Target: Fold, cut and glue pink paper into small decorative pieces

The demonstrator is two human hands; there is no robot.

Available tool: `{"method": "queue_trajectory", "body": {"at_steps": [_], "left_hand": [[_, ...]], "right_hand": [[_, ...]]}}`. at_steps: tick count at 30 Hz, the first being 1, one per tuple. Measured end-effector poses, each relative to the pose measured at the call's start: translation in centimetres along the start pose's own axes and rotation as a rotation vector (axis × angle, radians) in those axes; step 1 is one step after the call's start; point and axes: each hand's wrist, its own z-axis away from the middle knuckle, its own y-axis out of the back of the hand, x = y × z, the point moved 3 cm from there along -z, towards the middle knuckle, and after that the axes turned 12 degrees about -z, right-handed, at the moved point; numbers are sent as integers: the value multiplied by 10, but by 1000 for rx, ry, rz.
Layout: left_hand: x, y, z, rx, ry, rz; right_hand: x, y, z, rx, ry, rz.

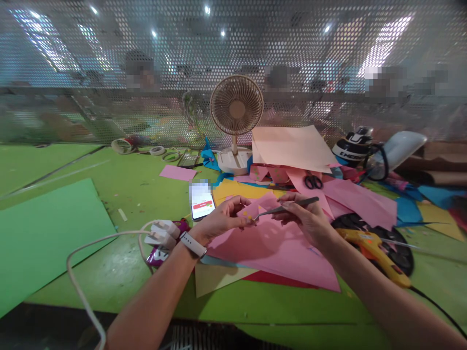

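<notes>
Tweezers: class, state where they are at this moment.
In the head view, the tweezers sit at centre, held in the right hand, tips at the small pink paper piece in the left hand, above the large pink sheet.

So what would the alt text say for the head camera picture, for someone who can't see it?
The left hand pinches a small pink paper piece while the right hand holds tweezers with the tips at it, above big pink sheets on a green table. A phone, a fan, scissors and a yellow glue gun are nearby.
</notes>
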Motion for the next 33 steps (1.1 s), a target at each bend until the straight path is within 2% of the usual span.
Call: {"method": "queue_trajectory", "body": {"at_steps": [11, 16, 19, 23, 25, 27, 30, 33], "left_hand": [[-4, 0, -1, -26, 23, -19], [-5, -3, -1, -78, 3, -14], [-5, -7, 1, -144, -5, -72], [-5, -11, 3, -221, 13, -209], [-5, -11, 3, -229, 7, -232], [-4, -11, 3, -223, 3, -236], [-4, -10, 3, -200, 8, -274], [-4, -10, 2, -150, 13, -310]], "right_hand": [[-7, 1, 0, 0, 91, 67], [-16, 5, -1, 63, 290, 102], [-21, 1, 0, 2, 417, 371], [-21, -8, 4, -231, 546, 847], [-18, -9, 4, -325, 539, 947], [-14, -8, 4, -371, 485, 952], [-10, -7, 3, -367, 408, 895], [-8, -8, 4, -348, 398, 857]]}}
